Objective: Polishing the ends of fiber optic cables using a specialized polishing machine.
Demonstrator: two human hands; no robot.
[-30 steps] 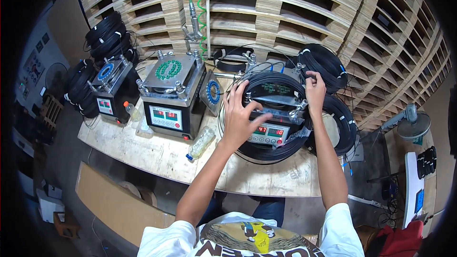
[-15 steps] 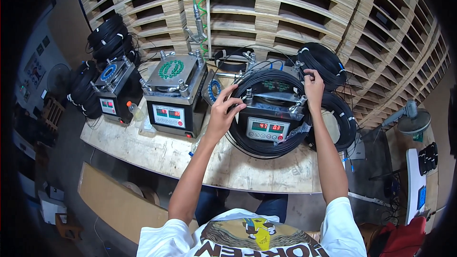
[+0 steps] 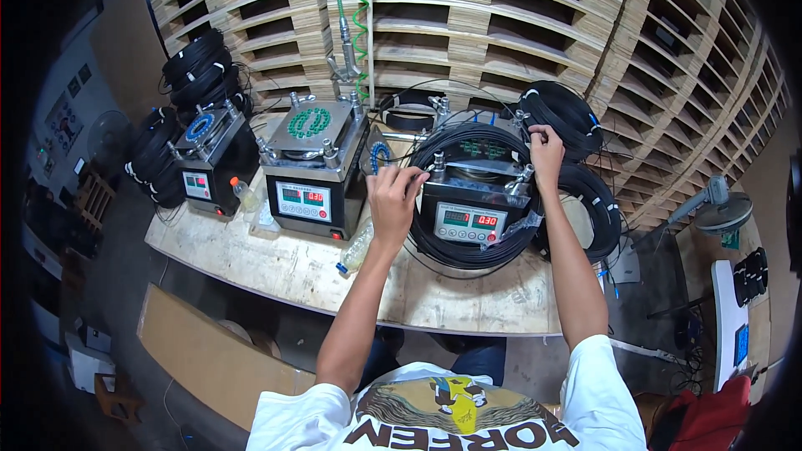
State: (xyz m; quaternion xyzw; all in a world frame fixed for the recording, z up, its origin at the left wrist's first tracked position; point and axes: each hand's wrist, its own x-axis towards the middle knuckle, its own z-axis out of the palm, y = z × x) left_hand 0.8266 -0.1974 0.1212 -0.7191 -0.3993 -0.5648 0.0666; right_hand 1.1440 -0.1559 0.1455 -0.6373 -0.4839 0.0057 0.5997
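A large coil of black cable [image 3: 474, 257] rings the front machine, a dark box [image 3: 426, 210] with a metal top and a lit red display. At the coil's left side, my left hand [image 3: 394, 200] is closed, thumb and fingertips together near a metal corner knob [image 3: 439, 162]. What it pinches is too small to make out. My right hand [image 3: 547, 155] is closed too, fingertips together at the coil's upper right, close to a metal post. Whatever sits between those fingers is hidden. Green fittings [image 3: 482, 149] show on the machine's top inside the coil.
Two similar machines, one middle [image 3: 302, 188] and one far left [image 3: 209, 171], stand on the wooden table [image 3: 292, 266]. A clear bottle [image 3: 357, 250] lies by my left forearm. More black coils [image 3: 561, 117] stand at the right. Stacked pallets [image 3: 493, 29] rise behind; a fan [image 3: 723, 213] is far right.
My left hand's fingers have come together from a spread pose, and its palm has moved lower and slightly right. The right hand shifts little. Readings on the front and middle machines' displays have changed.
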